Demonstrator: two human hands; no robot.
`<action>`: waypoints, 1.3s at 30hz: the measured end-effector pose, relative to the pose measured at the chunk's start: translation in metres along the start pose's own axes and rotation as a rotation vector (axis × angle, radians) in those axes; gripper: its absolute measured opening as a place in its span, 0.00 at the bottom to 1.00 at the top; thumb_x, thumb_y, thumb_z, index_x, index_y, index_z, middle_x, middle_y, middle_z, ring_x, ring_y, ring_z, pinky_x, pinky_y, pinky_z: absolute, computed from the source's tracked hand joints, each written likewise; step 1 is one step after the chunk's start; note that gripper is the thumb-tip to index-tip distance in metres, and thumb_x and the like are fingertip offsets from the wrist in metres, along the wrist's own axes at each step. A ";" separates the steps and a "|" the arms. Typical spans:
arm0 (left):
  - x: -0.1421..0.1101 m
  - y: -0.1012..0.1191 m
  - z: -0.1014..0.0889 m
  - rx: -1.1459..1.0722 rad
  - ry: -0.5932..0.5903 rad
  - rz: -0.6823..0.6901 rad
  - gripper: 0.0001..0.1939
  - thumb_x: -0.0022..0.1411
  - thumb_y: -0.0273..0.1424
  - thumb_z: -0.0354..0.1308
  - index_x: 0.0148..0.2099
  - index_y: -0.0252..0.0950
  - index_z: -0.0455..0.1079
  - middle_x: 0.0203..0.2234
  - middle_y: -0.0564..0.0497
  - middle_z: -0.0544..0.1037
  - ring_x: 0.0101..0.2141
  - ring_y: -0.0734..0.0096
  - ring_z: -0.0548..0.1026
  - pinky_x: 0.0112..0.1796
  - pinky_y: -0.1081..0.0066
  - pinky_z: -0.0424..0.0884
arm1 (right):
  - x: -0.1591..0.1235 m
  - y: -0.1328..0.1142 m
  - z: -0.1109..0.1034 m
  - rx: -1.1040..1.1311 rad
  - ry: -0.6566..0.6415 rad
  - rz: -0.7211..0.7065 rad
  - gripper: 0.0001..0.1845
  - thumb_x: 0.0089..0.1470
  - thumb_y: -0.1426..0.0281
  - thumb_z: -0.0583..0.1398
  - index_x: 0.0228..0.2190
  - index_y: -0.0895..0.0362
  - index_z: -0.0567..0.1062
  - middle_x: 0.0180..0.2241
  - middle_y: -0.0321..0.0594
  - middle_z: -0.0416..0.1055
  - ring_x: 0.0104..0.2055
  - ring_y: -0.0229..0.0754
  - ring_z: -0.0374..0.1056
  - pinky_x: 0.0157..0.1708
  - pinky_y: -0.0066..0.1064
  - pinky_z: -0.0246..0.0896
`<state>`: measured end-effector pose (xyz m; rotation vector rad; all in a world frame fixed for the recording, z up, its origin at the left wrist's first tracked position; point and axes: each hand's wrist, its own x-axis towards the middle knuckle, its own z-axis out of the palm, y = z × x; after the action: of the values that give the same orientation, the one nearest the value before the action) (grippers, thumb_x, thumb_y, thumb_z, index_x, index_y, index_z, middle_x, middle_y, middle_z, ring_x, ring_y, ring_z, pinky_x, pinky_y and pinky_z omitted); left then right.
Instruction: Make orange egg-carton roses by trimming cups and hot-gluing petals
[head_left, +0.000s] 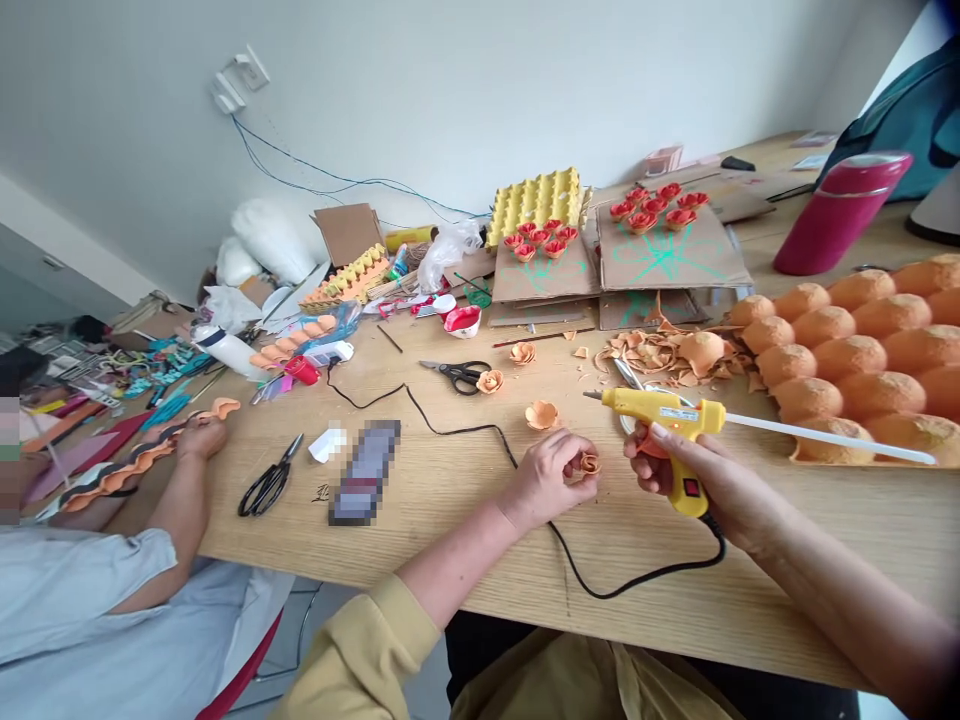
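Observation:
My left hand [551, 482] pinches a small rolled orange paper flower [590, 464] just above the wooden table. In my right hand [694, 462] is a yellow hot glue gun [660, 410], its nozzle pointing left and a long white glue stick [817, 436] jutting out of the back. The nozzle is apart from the flower, above it. Beyond my left hand lies an open orange petal cup [541, 415]. Two finished-looking orange flowers, one a flower [523, 354] and one a rosette [490, 382], rest farther back.
Black-handled scissors [459, 374] and a second pair of scissors [271, 478] lie on the table [420, 480]. An orange egg tray [847, 360] and torn scraps [652, 352] are at right. Red flowers [540, 240] sit on cardboard. A co-worker's hand [202, 437] holds an orange strip at left. The black cord [637, 585] crosses the table.

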<state>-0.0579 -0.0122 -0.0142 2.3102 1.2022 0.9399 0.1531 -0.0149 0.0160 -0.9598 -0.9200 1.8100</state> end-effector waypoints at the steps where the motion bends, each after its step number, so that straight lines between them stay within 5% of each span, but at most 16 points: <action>1: 0.000 0.001 -0.001 0.015 0.000 -0.004 0.09 0.55 0.23 0.61 0.40 0.36 0.71 0.31 0.51 0.74 0.28 0.73 0.71 0.33 0.73 0.71 | 0.000 0.001 0.000 0.021 0.007 0.001 0.18 0.48 0.53 0.69 0.31 0.54 0.76 0.31 0.39 0.73 0.26 0.38 0.63 0.24 0.30 0.61; 6: 0.003 0.004 -0.003 0.077 0.050 -0.027 0.09 0.56 0.22 0.59 0.40 0.37 0.69 0.30 0.52 0.74 0.28 0.72 0.71 0.33 0.73 0.71 | -0.003 0.003 0.002 0.040 -0.086 0.037 0.22 0.50 0.50 0.67 0.29 0.58 0.77 0.23 0.37 0.70 0.24 0.35 0.63 0.24 0.28 0.57; 15: 0.008 -0.001 0.000 0.125 0.076 0.109 0.09 0.55 0.21 0.59 0.40 0.35 0.69 0.29 0.53 0.73 0.25 0.76 0.68 0.30 0.75 0.69 | -0.008 -0.005 0.007 0.033 -0.090 0.002 0.23 0.49 0.50 0.68 0.29 0.58 0.77 0.22 0.36 0.69 0.23 0.34 0.63 0.24 0.28 0.55; 31: 0.013 -0.009 0.007 0.141 0.198 0.070 0.10 0.56 0.20 0.59 0.39 0.37 0.68 0.29 0.55 0.70 0.25 0.75 0.67 0.31 0.73 0.69 | -0.001 -0.010 -0.003 0.017 -0.100 -0.260 0.20 0.46 0.53 0.69 0.28 0.56 0.75 0.27 0.37 0.72 0.25 0.34 0.63 0.22 0.27 0.60; 39: 0.012 -0.007 0.004 0.106 0.208 0.113 0.11 0.54 0.19 0.59 0.40 0.36 0.68 0.29 0.55 0.71 0.24 0.76 0.67 0.30 0.74 0.70 | -0.001 -0.006 -0.003 -0.036 -0.121 -0.227 0.21 0.49 0.53 0.68 0.29 0.59 0.76 0.23 0.37 0.70 0.23 0.35 0.64 0.22 0.27 0.58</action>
<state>-0.0539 0.0016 -0.0166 2.4332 1.2399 1.2089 0.1583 -0.0126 0.0203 -0.7415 -1.0941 1.6760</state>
